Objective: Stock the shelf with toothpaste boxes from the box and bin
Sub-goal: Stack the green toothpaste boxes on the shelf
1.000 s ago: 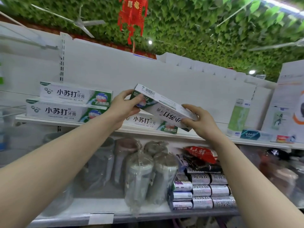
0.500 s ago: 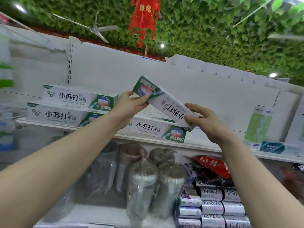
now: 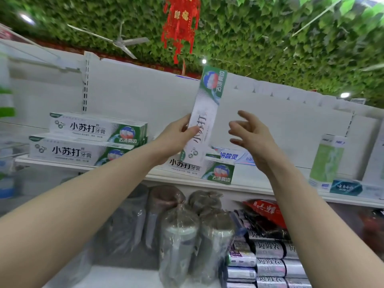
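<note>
Leafy green ceiling (image 3: 270,38); white shop shelf (image 3: 245,189) carries a two-high stack of white-and-green toothpaste boxes (image 3: 83,140) at left, one flat toothpaste box (image 3: 199,169) at centre. Grip: left hand (image 3: 176,135) pinches a white-and-green toothpaste carton (image 3: 204,121) mid-length, nearly upright, in front of the flat one; right hand (image 3: 252,134) spread, empty, beside it, not touching. Judged partly stocked; held carton unplaced, supply box and bin out of view

Left hand (image 3: 177,135) grips upright toothpaste box (image 3: 204,119); right hand (image 3: 252,135) apart.
</note>
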Demonstrator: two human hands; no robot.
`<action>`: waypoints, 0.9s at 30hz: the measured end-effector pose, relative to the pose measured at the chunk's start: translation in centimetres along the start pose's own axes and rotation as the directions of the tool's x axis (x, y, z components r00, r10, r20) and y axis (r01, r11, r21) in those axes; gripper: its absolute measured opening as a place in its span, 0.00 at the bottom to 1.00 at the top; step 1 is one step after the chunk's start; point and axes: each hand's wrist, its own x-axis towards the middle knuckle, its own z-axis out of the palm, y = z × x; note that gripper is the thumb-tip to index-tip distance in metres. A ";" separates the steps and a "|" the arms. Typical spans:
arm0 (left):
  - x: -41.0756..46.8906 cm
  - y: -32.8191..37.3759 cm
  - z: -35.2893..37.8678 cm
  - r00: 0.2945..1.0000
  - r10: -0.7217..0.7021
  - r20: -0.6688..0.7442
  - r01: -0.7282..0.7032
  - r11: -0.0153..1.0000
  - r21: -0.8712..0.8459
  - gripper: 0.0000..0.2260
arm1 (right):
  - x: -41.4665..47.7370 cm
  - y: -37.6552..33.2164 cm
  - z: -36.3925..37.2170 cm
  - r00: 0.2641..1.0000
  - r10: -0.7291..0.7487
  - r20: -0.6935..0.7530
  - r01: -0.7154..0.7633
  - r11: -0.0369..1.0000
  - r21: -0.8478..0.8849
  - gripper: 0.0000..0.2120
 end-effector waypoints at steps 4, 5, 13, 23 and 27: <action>0.6 0.3 -2.0 0.998 0.038 -0.050 -0.024 0.967 0.253 0.18 | 1.1 -0.1 -0.8 0.994 -0.031 -0.108 0.040 0.996 0.081 0.37; 0.9 0.3 -2.4 0.998 0.045 -0.038 -0.029 0.938 0.344 0.19 | 1.3 0.0 -0.9 0.992 -0.031 -0.126 0.042 0.995 0.086 0.39; 3.6 -1.4 -4.4 0.992 0.029 0.127 -0.118 0.602 0.789 0.21 | 2.7 4.5 -1.2 0.998 0.068 0.004 -0.067 0.993 -0.095 0.29; 7.8 -4.3 -3.9 0.984 -0.014 0.177 -0.164 0.319 0.934 0.19 | 5.1 10.4 0.6 0.981 0.193 -0.019 -0.193 0.966 -0.172 0.19; 9.0 -6.0 -3.4 0.988 0.014 0.156 -0.151 0.349 0.925 0.18 | 6.1 12.0 1.1 0.968 0.248 -0.040 -0.252 0.954 -0.163 0.20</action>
